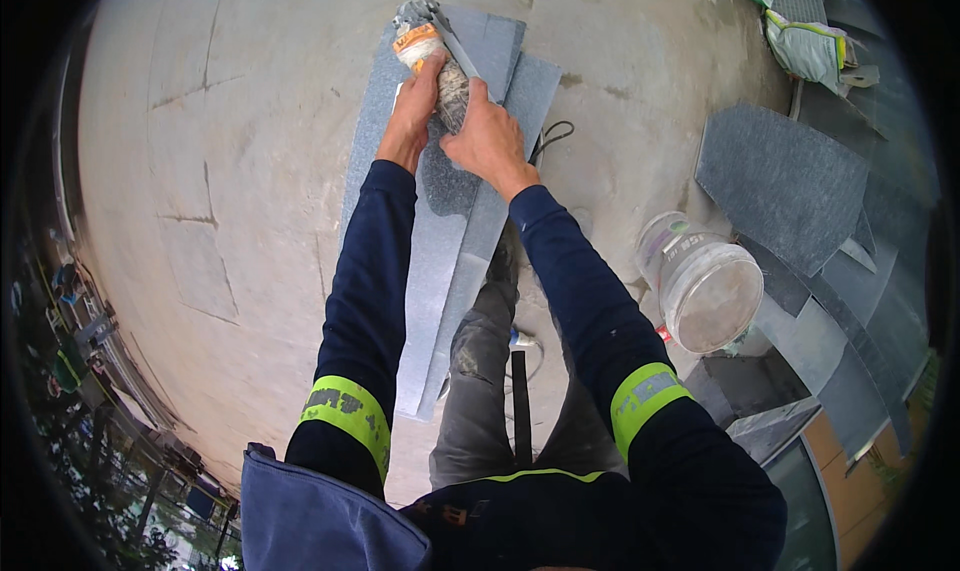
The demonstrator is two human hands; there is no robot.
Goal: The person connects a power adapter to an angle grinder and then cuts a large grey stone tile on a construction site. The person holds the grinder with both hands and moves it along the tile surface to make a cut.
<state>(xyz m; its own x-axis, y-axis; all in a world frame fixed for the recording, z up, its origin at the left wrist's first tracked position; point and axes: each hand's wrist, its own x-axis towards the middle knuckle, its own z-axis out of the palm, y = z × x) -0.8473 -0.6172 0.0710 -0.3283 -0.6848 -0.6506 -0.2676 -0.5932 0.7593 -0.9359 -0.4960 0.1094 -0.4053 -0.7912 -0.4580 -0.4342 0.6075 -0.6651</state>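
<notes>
A dusty orange-and-grey power tool (418, 39), apparently an angle grinder with a thin grey blade (453, 43) seen nearly edge-on, is held over the upper end of long grey stone slabs (426, 301). My left hand (418, 106) is closed round the tool's body from the left. My right hand (483, 139) is closed round its rear part, lower and to the right. The slabs overlap lengthwise, and a darker patch shows on their surface below my hands. A black cord (555, 136) loops out to the right of the slabs.
A plastic bucket (712, 299) sits to the right of my legs on the concrete floor (200, 251). Several grey offcut slabs (780, 186) lie along the right, with sacks (805, 51) at the upper right and a metal edge with clutter along the far left.
</notes>
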